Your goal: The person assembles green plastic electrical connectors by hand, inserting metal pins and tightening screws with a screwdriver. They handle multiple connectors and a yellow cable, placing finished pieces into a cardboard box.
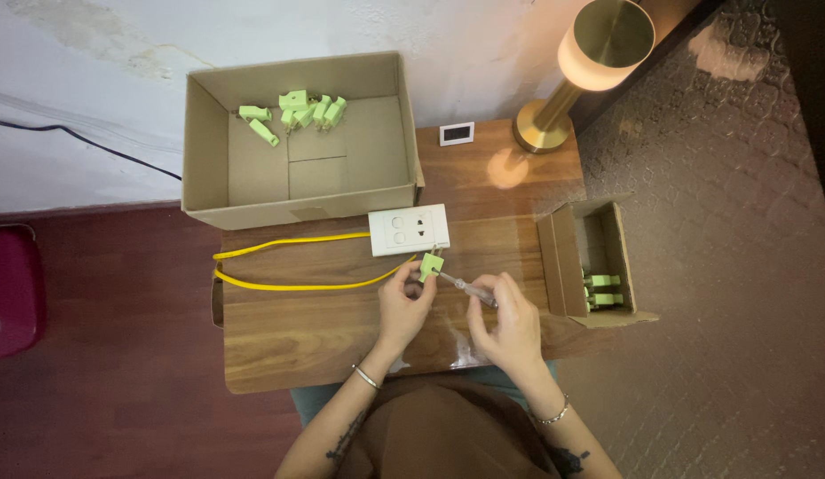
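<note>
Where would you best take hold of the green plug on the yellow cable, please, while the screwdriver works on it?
Pinch the green plug by its body from the left, as the left hand does. The right hand brings the screwdriver in from the right, so that side should probably stay free.

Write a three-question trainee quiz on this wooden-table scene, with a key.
1. Multiple choice: what does the left hand hold? A) a green plug B) a white cup C) a red pen
2. True or false: the large cardboard box holds several green plugs.
3. Fill in: the right hand holds a small ______ with its tip at the plug.

Key: 1. A, the green plug. 2. True; loose plugs lie at its far side. 3. screwdriver.

Also there: a white socket plate, a yellow cable, a brass lamp.
</note>
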